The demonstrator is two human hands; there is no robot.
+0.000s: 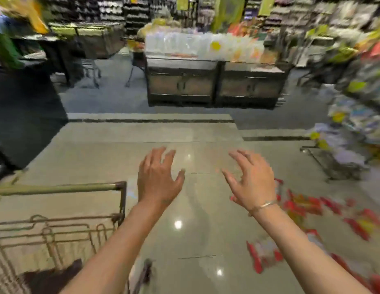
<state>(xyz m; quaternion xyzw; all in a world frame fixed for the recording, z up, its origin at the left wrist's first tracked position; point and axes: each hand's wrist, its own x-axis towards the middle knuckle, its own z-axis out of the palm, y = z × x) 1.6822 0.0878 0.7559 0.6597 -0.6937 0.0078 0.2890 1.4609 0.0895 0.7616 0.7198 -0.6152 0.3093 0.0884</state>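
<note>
Both arms reach forward over a shiny tiled shop floor. My left hand (pixel 158 177) hangs in the air with its fingers spread and holds nothing. My right hand (pixel 251 180), with a thin bracelet at the wrist, is also held out with relaxed, slightly bent fingers and holds nothing. A wire shopping trolley (pixel 57 225) stands at the lower left, just left of my left forearm. The whole picture is blurred by motion.
A dark display counter (pixel 214 85) with pale packaged goods on top stands across the aisle ahead. Red and yellow packets (pixel 301 209) lie at the lower right. Shelves of goods (pixel 359 85) line the right side, and dark shelving (pixel 85 11) lines the back.
</note>
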